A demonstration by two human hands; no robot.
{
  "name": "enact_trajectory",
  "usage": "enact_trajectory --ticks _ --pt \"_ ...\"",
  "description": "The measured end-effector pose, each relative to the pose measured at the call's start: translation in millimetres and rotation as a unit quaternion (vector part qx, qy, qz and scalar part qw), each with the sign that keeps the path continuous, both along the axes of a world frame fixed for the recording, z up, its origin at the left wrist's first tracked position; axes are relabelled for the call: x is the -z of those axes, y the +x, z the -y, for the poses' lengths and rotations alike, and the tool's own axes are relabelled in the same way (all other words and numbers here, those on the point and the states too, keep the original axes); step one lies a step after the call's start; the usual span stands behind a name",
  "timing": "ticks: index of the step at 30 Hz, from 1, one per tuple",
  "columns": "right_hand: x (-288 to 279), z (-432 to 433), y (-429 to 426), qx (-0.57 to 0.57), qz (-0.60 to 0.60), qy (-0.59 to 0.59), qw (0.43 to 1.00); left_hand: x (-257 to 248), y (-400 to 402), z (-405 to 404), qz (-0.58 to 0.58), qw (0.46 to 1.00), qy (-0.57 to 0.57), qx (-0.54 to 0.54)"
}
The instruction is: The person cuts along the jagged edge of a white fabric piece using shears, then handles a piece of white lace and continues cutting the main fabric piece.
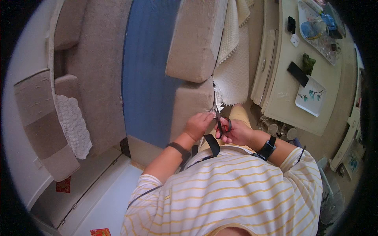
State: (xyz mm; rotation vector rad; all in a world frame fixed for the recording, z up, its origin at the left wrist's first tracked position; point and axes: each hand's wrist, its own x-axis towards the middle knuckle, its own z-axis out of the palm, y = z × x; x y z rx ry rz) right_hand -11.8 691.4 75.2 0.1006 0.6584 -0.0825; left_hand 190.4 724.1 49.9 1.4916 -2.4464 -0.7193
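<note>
A pair of black-handled scissors [219,125] is in my right hand [237,132], with fingers through the red-lined handle loops and the blades pointing away from me. My left hand [198,126] is just left of the blades, pinching a small pale piece of material at the edge of the beige sofa cushion [193,94]. Whether the blades touch that piece cannot be made out. Beyond the scissors, a ragged white strip [218,96] runs along the cushion's side. A cream textured cover with a jagged edge [233,79] hangs beside it.
At right stands a cream table with drawers [319,69]. It carries a white tray with a leaf print [311,96], a black phone [297,73] and a larger tray with a plastic jug [313,29]. Glass jars [271,129] sit below. The blue sofa seat [149,67] lies at left.
</note>
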Motion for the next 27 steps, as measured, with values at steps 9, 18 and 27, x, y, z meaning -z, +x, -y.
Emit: enact_trajectory --ticks 9,18,27 --pt "19.0 -19.7 21.1 0.039 -0.046 -0.088 0.994 -3.9 -2.7 4.6 0.006 0.999 0.023 -0.024" --pt "42.4 -32.1 36.2 0.123 -0.052 -0.211 0.968 5.0 0.5 5.3 -0.024 0.996 0.07 -0.049" --pt "39.5 22.8 3.3 0.028 -0.293 -0.322 0.9 -4.2 7.8 13.0 -0.057 0.996 0.07 -0.024"
